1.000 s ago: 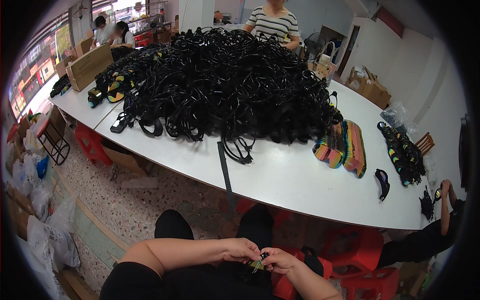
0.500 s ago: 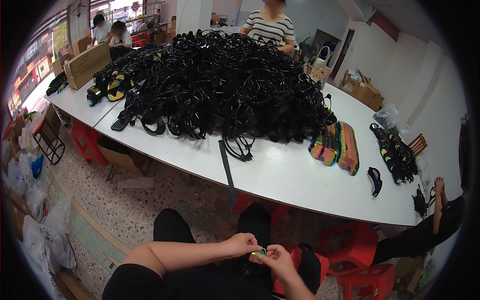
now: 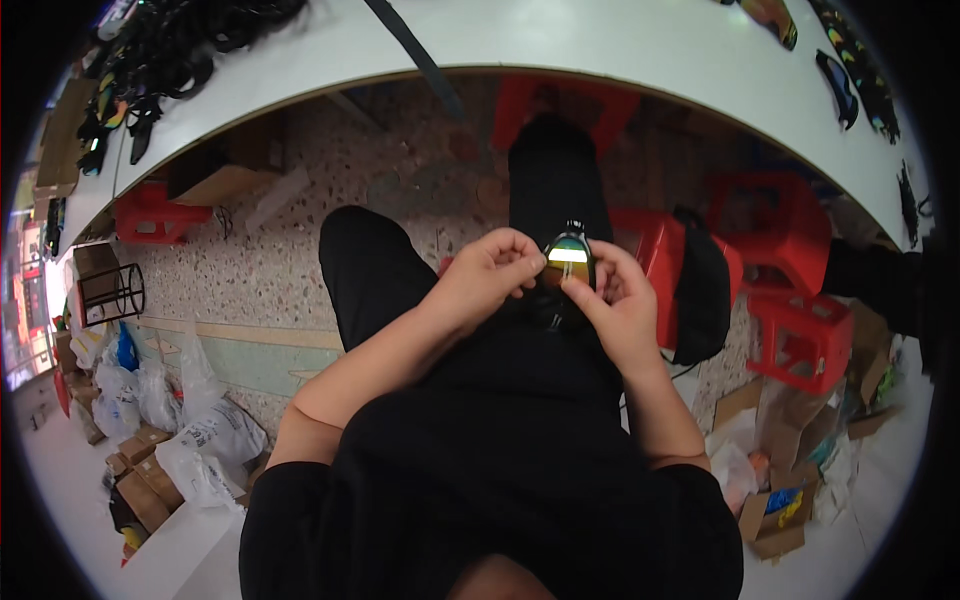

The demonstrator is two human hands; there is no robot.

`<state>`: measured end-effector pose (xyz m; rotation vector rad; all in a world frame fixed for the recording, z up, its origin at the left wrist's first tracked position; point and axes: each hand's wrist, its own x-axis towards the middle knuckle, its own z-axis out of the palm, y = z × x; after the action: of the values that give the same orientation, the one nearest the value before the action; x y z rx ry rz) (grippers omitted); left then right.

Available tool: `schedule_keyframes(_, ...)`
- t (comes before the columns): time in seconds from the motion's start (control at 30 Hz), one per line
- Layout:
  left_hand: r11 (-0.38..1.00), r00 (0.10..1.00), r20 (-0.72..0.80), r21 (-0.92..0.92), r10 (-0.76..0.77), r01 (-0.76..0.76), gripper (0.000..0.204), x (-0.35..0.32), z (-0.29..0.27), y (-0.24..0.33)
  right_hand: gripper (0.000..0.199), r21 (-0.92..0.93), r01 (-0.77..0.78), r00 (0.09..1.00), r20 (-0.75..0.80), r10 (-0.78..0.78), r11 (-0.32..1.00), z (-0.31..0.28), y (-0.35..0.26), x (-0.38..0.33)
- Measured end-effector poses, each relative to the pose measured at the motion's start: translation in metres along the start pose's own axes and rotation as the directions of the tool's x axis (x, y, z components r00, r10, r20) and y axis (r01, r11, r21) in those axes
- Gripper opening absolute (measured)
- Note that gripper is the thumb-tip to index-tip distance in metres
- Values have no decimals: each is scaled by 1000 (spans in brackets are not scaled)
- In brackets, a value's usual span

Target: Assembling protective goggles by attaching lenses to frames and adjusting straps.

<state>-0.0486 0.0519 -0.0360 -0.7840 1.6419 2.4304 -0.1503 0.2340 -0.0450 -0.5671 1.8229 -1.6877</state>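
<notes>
Over my lap is a pair of goggles (image 3: 569, 262) with a mirrored green-gold lens and a black frame, seen narrow and upright with a bright glare across it. My right hand (image 3: 625, 302) grips it from the right side, thumb on the lens face and fingers behind. My left hand (image 3: 490, 275) is closed in a pinch, thumb and forefinger at the left edge of the frame. Whether anything thin lies between those fingertips is too small to tell. A bit of black strap or frame shows above the lens.
The white table (image 3: 480, 45) curves across the top, with a heap of black goggles (image 3: 180, 45) at left and a dark strap (image 3: 415, 45) over its edge. Red stools (image 3: 800, 340) stand at right, beside a black bag (image 3: 702, 295). Plastic bags (image 3: 210, 440) and boxes lie at left.
My view has tipped down toward my lap, so the table has shifted up. The goggles now face me with more lens showing, still between both hands.
</notes>
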Motion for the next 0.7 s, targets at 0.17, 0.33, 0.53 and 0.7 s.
schedule_keyframes(0.17,987,1000,16,-159,-25,27,13,-4,4,-9,51,-10,-5,1000,-31,4,1000,1,7,-12)
schedule_keyframes(0.33,976,994,-14,-192,-111,106,14,-20,10,1,56,-93,35,998,-53,-40,995,7,4,-21)
schedule_keyframes(0.53,965,999,-34,-263,-28,18,15,-12,14,-19,49,-95,81,992,-88,-90,992,9,11,-16)
schedule_keyframes(0.7,977,989,-148,-214,-6,-26,14,-18,20,-19,49,-209,29,997,-70,-45,977,14,1,-12)
